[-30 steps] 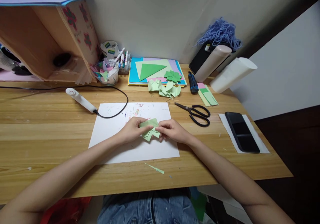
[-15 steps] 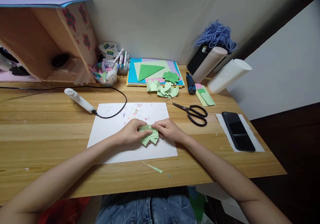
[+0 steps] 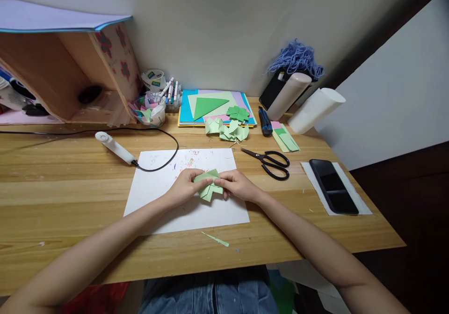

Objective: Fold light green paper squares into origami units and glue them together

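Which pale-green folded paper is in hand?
The pale-green folded paper over the white rectangular sheet: left hand and right hand pinch it. The other pale-green folded papers lie by the coloured-paper stack, untouched.

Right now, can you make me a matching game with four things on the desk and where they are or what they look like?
Things
1. scissors
2. phone
3. nearest folded paper
4. yarn

Clues
A. gripped by the left hand and right hand
B. blue-purple, in a tangle
C. black-handled, lying on the wooden table
D. lying on white paper

Right pairs: 1-C, 2-D, 3-A, 4-B
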`<act>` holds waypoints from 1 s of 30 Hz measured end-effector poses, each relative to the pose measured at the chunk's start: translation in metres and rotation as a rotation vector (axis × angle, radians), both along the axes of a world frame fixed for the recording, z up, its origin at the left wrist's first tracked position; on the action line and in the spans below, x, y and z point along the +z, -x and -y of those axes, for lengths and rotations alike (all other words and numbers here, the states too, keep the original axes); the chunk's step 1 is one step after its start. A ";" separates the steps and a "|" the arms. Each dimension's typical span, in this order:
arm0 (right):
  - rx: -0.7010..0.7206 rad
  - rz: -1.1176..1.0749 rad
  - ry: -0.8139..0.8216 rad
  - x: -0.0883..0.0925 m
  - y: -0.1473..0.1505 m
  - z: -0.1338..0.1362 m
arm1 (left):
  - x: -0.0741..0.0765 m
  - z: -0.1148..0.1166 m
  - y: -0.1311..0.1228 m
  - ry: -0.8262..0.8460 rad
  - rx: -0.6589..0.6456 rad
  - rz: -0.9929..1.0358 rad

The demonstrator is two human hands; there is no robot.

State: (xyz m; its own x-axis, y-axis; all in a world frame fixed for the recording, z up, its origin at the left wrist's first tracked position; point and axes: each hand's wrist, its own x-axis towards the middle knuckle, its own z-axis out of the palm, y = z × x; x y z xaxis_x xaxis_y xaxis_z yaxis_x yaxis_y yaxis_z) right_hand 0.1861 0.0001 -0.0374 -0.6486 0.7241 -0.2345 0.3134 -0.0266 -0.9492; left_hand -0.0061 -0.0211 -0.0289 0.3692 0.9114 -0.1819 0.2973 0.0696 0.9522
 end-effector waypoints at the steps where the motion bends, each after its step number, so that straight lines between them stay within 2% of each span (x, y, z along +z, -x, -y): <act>1: -0.019 -0.004 -0.002 -0.001 0.000 0.000 | 0.000 0.000 0.000 0.009 -0.007 0.007; 8: -0.235 -0.113 -0.019 -0.006 0.006 0.003 | 0.003 0.000 0.000 0.117 -0.073 0.166; 11: -0.258 -0.127 -0.057 -0.005 0.007 -0.001 | 0.010 0.002 0.005 0.121 -0.111 0.180; 16: -0.072 -0.117 -0.042 0.005 0.022 -0.021 | 0.021 0.001 0.029 0.083 0.023 0.285; 20: 0.021 -0.142 -0.089 0.021 0.049 -0.039 | 0.031 0.004 0.053 -0.024 0.058 0.323; 24: 0.155 -0.136 -0.136 0.036 0.079 -0.049 | 0.041 0.016 0.078 -0.080 0.216 0.323; 27: 0.262 -0.127 -0.159 0.040 0.099 -0.053 | 0.041 0.026 0.095 -0.098 0.292 0.331; 30: 0.339 -0.113 -0.197 0.038 0.119 -0.054 | 0.034 0.034 0.109 -0.100 0.318 0.346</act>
State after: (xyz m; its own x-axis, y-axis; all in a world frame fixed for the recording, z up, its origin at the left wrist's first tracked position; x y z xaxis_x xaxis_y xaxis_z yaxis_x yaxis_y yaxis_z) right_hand 0.0670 0.0537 0.0009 -0.8719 0.4890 -0.0258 0.1663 0.2460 -0.9549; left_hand -0.1155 -0.0550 0.0054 0.0924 0.9957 -0.0031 -0.0596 0.0086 0.9982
